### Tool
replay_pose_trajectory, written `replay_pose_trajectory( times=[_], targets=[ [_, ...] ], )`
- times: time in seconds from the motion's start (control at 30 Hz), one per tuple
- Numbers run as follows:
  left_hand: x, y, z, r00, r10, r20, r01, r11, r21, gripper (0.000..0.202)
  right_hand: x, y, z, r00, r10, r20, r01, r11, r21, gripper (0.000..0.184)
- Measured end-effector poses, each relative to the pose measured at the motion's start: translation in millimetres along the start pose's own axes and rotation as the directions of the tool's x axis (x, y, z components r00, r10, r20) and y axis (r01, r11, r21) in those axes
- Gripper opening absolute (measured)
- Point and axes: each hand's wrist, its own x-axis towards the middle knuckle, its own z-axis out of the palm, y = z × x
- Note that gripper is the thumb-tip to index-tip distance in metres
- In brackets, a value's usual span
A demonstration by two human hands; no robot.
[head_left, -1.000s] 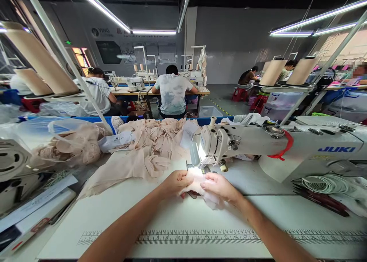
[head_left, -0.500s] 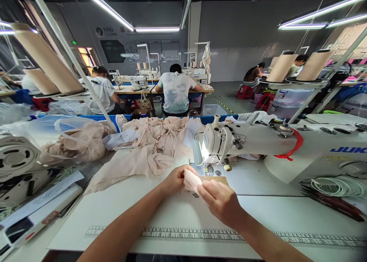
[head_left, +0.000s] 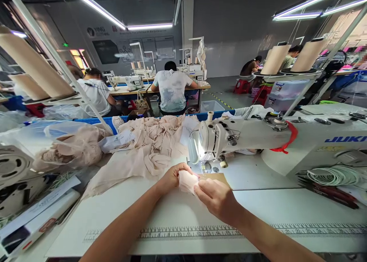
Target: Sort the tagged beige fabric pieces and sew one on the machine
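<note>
My left hand (head_left: 171, 177) and my right hand (head_left: 215, 198) are both closed on a small pale pink piece of fabric (head_left: 187, 180), held a little above the white sewing table (head_left: 120, 212). The fabric sits just in front of the needle area of the white sewing machine (head_left: 258, 138), under its bright lamp. A brown card patch (head_left: 216, 176) lies on the table behind my right hand. A heap of beige fabric pieces (head_left: 151, 145) lies to the left of the machine head.
A printed ruler strip (head_left: 177, 233) runs along the table's front edge. A clear bag of beige fabric (head_left: 71, 145) and papers lie at the left. Coiled white cord (head_left: 332, 175) lies at the right. People sit at sewing tables (head_left: 171, 88) ahead.
Both hands have lifted the pink piece off the table and drawn it slightly back from the needle. The right hand has turned over the piece, and the brown card now shows.
</note>
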Motion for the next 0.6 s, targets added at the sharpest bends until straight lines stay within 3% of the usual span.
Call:
replay_pose_trajectory(
  times=[0.23, 0.37, 0.47, 0.6],
  targets=[
    [0, 2, 2.8, 1.000, -0.012, -0.021, 0.013, 1.000, 0.017, 0.030, 2, -1, -3, 1.000, 0.016, -0.012, -0.016, 0.999, 0.029, 0.029],
    [1, 0, 2.1, 0.999, -0.028, -0.046, 0.030, 0.999, 0.036, 0.035, -2, 2, 1, 0.990, 0.142, 0.022, -0.144, 0.976, 0.161, 0.029],
    [2, -1, 1.3, 0.998, -0.055, -0.035, 0.057, 0.997, 0.047, 0.041, -7, 4, 6, 0.954, 0.298, 0.040, -0.296, 0.910, 0.289, 0.022],
    [2, 1, 0.8, 0.994, -0.108, -0.005, 0.108, 0.992, 0.062, 0.052, -10, 8, 10, 0.857, 0.492, 0.152, -0.505, 0.749, 0.429, 0.018]
  ],
)
